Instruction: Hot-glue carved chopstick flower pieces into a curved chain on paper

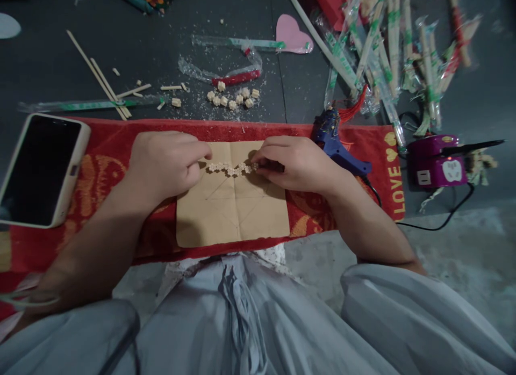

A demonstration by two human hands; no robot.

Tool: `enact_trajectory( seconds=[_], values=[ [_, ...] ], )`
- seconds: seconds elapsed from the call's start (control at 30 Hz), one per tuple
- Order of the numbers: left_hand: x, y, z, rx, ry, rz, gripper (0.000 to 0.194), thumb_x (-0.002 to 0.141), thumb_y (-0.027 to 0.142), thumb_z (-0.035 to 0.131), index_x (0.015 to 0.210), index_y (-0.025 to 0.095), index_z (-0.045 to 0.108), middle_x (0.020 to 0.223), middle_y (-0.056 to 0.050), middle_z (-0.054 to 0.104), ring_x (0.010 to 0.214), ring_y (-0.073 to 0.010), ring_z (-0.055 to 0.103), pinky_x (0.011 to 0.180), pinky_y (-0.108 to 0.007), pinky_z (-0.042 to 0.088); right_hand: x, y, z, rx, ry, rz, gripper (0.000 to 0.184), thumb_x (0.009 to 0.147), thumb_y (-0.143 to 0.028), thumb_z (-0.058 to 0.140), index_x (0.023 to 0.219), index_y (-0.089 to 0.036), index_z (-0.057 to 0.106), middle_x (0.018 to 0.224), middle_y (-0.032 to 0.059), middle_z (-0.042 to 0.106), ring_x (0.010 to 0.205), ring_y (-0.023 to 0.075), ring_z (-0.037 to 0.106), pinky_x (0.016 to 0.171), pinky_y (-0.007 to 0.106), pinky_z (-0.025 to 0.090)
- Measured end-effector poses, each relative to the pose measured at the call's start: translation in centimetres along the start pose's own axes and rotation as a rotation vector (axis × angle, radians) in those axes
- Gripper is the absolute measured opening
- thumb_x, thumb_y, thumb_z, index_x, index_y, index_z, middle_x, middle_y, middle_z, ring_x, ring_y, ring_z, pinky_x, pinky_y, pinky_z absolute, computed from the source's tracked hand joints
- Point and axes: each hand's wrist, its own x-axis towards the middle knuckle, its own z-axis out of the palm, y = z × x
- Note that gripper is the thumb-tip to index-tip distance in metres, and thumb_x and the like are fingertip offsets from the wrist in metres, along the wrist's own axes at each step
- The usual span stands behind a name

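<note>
A wavy strip of small pale flower-shaped pieces [231, 170] lies across the upper part of a tan sheet of card [217, 224]. The card has a centre crease and thin drawn lines. My right hand [298, 163] pinches the strip's right end between thumb and fingers. Beside the left end, my left hand [167, 160] is curled, its index fingertip just above the end piece. What its thumb and fingers hold, if anything, is hidden. More loose flower-shaped pieces [233, 104] lie beyond the card.
A red towel [108, 176] lies under the card. At left is a phone [42, 168]; at right, a blue glue gun [338, 146] and a purple box [437, 163] with a cable. Thin sticks [99, 71], a pink heart [293, 34] and wrapped sticks [379, 47] lie farther back.
</note>
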Motion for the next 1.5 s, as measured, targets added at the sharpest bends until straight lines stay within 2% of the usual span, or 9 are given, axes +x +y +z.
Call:
enact_trajectory(
  seconds=[0.17, 0.3, 0.47, 0.63, 0.9, 1.1, 1.3, 1.5],
  values=[
    [0.1, -0.1, 0.3, -0.056, -0.031, 0.030, 0.048, 0.090, 0.020, 0.050, 0.111, 0.034, 0.091, 0.102, 0.000, 0.090, 0.099, -0.0277, 0.084, 0.076, -0.040, 0.052, -0.2, 0.0, 0.0, -0.004, 0.024, -0.002, 0.025, 0.103, -0.021, 0.067, 0.119, -0.015, 0.085, 0.107, 0.0121, 0.083, 0.096, 0.0234, 0.073, 0.084, 0.033, 0.053],
    [0.3, -0.2, 0.6, -0.079, -0.057, 0.058, 0.053, 0.089, 0.019, 0.048, 0.115, 0.034, 0.091, 0.102, 0.000, 0.091, 0.097, -0.0269, 0.084, 0.075, -0.038, 0.051, -0.3, 0.1, -0.1, -0.034, 0.061, -0.017, 0.030, 0.102, -0.024, 0.070, 0.125, -0.014, 0.086, 0.100, 0.0091, 0.079, 0.086, 0.0200, 0.067, 0.077, 0.031, 0.047],
    [0.4, 0.1, 0.5, -0.093, -0.107, 0.067, 0.054, 0.090, 0.021, 0.048, 0.118, 0.035, 0.091, 0.103, -0.001, 0.091, 0.095, -0.0279, 0.084, 0.073, -0.038, 0.049, -0.4, 0.2, 0.1, -0.071, 0.052, -0.075, 0.033, 0.111, -0.031, 0.063, 0.133, -0.017, 0.083, 0.105, 0.0097, 0.079, 0.091, 0.0207, 0.067, 0.078, 0.032, 0.047],
    [0.5, 0.3, 0.5, -0.080, -0.131, 0.035, 0.055, 0.090, 0.024, 0.046, 0.121, 0.035, 0.091, 0.103, -0.002, 0.091, 0.096, -0.0305, 0.085, 0.074, -0.040, 0.049, -0.4, 0.4, 0.6, -0.074, 0.085, -0.122, 0.030, 0.112, -0.029, 0.063, 0.131, -0.017, 0.083, 0.104, 0.0089, 0.078, 0.090, 0.0200, 0.066, 0.078, 0.031, 0.048],
    [0.5, 0.2, 0.4, -0.065, -0.146, 0.000, 0.056, 0.091, 0.024, 0.046, 0.125, 0.034, 0.090, 0.103, -0.005, 0.090, 0.099, -0.0327, 0.085, 0.075, -0.042, 0.049, -0.4, 0.1, 1.2, -0.064, 0.101, -0.069, 0.029, 0.112, -0.031, 0.064, 0.128, -0.017, 0.083, 0.100, 0.0076, 0.074, 0.087, 0.0204, 0.063, 0.077, 0.033, 0.047],
    [0.3, 0.8, 0.2, -0.061, -0.086, -0.038, 0.053, 0.097, 0.023, 0.044, 0.124, 0.032, 0.089, 0.105, -0.004, 0.090, 0.104, -0.0309, 0.085, 0.079, -0.040, 0.050, -0.1, -0.4, 1.6, -0.076, 0.100, -0.006, 0.028, 0.109, -0.035, 0.071, 0.124, -0.016, 0.084, 0.096, 0.0066, 0.072, 0.084, 0.0200, 0.060, 0.075, 0.033, 0.044],
    [0.1, 1.2, -0.1, -0.098, -0.070, -0.014, 0.045, 0.096, 0.030, 0.051, 0.124, 0.032, 0.086, 0.089, -0.003, 0.084, 0.088, -0.0288, 0.080, 0.076, -0.039, 0.051, 0.0, -0.6, 1.9, -0.089, 0.104, -0.005, 0.029, 0.110, -0.037, 0.070, 0.122, -0.014, 0.083, 0.097, 0.0071, 0.072, 0.084, 0.0197, 0.061, 0.073, 0.032, 0.043],
    [0.4, 1.3, -0.2, -0.128, -0.164, -0.038, 0.039, 0.099, 0.048, 0.054, 0.115, 0.029, 0.084, 0.077, -0.004, 0.074, 0.074, -0.0281, 0.071, 0.077, -0.040, 0.052, 0.0, -0.7, 2.0, -0.089, 0.096, 0.016, 0.028, 0.109, -0.034, 0.068, 0.123, -0.016, 0.083, 0.097, 0.0067, 0.072, 0.083, 0.0191, 0.061, 0.073, 0.032, 0.042]
  ],
)
